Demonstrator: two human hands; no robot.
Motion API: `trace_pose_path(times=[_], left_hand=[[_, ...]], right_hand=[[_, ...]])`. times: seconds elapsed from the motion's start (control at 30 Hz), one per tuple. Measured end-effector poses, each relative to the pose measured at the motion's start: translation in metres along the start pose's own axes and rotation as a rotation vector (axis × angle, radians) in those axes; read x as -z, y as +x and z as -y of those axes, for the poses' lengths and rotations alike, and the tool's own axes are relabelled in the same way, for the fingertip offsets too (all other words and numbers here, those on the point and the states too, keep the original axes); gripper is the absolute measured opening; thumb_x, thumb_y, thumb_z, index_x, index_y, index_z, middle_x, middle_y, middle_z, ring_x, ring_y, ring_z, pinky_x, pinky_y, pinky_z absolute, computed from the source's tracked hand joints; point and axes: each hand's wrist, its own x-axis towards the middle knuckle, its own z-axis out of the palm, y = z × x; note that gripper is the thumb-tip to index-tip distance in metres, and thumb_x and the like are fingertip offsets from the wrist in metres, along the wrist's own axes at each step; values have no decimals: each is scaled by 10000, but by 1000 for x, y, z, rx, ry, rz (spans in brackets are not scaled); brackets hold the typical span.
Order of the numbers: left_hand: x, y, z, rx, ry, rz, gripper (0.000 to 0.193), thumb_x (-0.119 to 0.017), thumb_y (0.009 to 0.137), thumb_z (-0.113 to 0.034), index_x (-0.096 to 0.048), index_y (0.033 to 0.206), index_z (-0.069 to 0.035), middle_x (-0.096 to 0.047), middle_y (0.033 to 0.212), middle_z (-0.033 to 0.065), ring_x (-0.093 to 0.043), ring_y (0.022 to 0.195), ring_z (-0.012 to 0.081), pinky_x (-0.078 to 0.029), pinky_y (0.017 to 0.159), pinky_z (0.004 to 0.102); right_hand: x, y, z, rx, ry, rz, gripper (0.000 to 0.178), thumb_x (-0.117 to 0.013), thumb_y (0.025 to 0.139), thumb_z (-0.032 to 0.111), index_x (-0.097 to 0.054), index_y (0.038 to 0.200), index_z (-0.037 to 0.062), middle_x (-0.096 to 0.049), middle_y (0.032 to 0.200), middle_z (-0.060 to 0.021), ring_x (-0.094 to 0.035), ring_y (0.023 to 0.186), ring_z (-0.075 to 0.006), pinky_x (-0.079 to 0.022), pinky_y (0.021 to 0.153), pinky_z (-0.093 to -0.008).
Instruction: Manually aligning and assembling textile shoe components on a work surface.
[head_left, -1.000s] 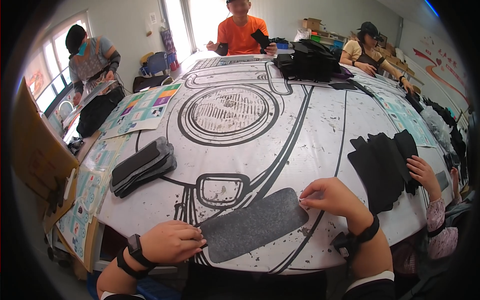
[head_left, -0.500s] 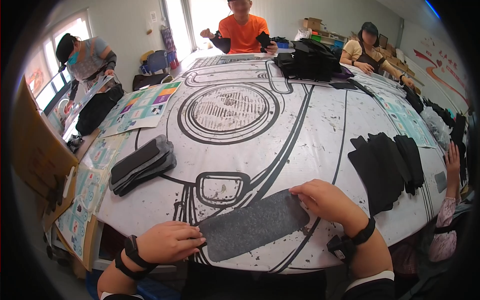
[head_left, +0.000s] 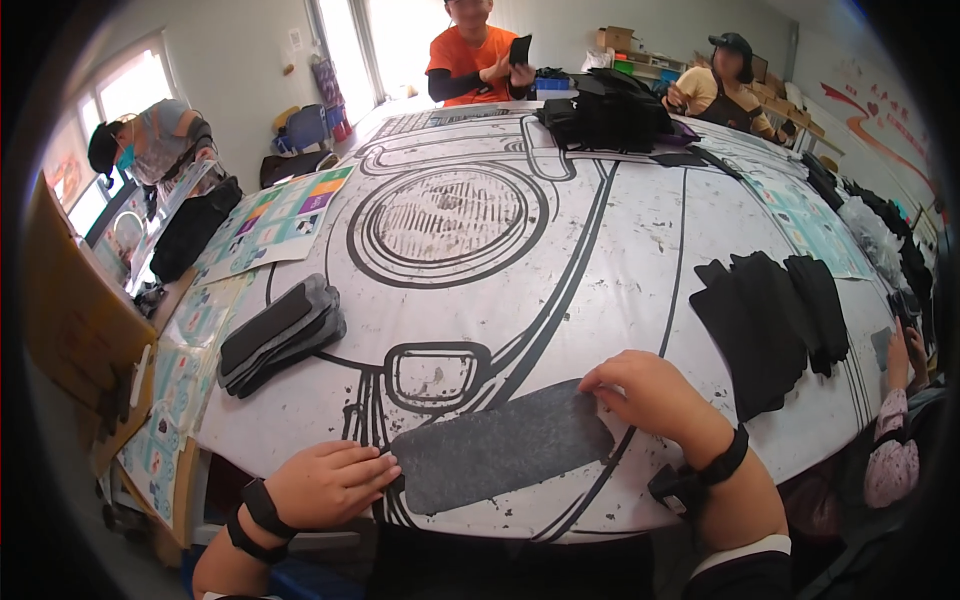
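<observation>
A long grey mottled fabric piece (head_left: 505,450) with rounded corners lies slantwise on the table in front of me. My left hand (head_left: 335,482) rests at its left end, fingers stretched out and fingertips by the edge. At the upper right corner, my right hand (head_left: 640,392) has thumb and forefinger closed on the rim of the fabric. A small pile of grey and black fabric pieces (head_left: 282,335) lies to the left. Several black fabric pieces (head_left: 755,325) are fanned out to the right, apart from my right hand.
Printed sheets (head_left: 280,220) cover the table's left side. A tall black heap (head_left: 610,110) stands at the far side, near a person in orange (head_left: 470,60). Other people work at the left and far right; a co-worker's hands (head_left: 905,355) are at the right edge.
My hands and the grey piece have barely moved. The person in orange has brought both hands together around a black piece. The person at the left has bent lower.
</observation>
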Motion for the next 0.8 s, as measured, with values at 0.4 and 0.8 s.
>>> trace_pose_path(times=[0.4,0.8], left_hand=[[-4,0,0,63,-10,-16,373,-682,773,-157,-634,1141,-115,-629,1142,24,-610,991,167,-493,859,321],[-11,15,-15,126,-157,-177,348,-738,697,-151,-658,1035,-122,-615,1021,34,-608,918,240,-505,746,369]], right_hand=[[4,1,-1,-103,151,-29,131,-571,780,16,-662,874,26,-664,824,-143,-635,807,-315,-502,733,-371],[-1,-1,-8,-86,143,-37,124,-585,777,52,-655,879,39,-663,821,-131,-628,809,-321,-498,716,-386]])
